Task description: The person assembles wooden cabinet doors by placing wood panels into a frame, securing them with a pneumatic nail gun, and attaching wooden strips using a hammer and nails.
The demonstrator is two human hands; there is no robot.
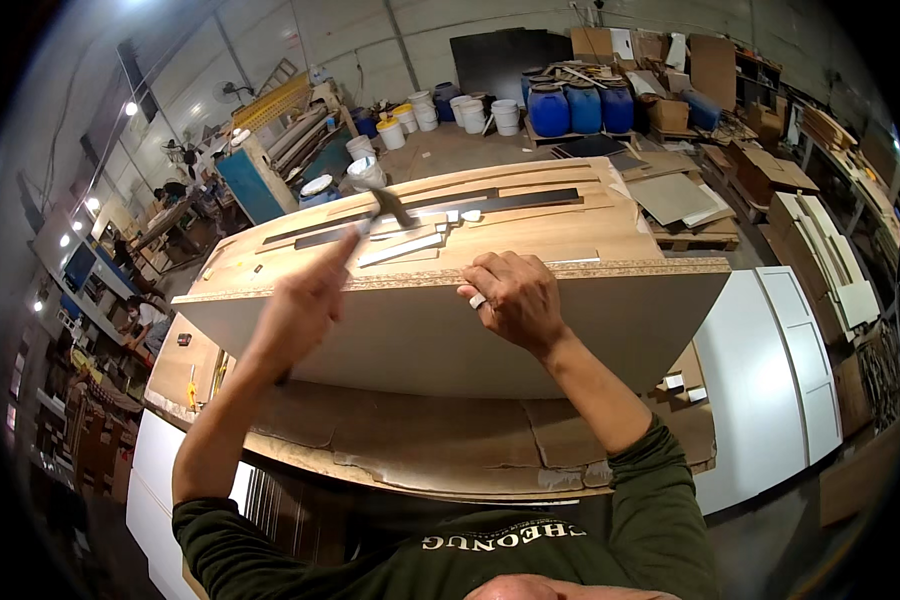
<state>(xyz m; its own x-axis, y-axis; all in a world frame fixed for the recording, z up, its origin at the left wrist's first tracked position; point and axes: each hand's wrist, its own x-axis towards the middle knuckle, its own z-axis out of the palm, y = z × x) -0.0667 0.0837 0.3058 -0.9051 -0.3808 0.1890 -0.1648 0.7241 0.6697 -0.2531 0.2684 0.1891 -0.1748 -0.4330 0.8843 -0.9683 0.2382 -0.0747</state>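
My left hand is raised and closed around the handle of a hammer, whose dark metal head hangs blurred above the board. My right hand grips the raw chipboard top edge of a large white-faced panel that stands on its long edge in front of me. Its fingers curl over the edge. Behind the panel lies a wood-coloured board with several thin dark and pale edging strips on it.
Brown cardboard covers the workbench under the panel. A white cabinet door lies at the right. Blue barrels, white buckets, stacked boards and shelves ring the workshop floor. A person sits at far left.
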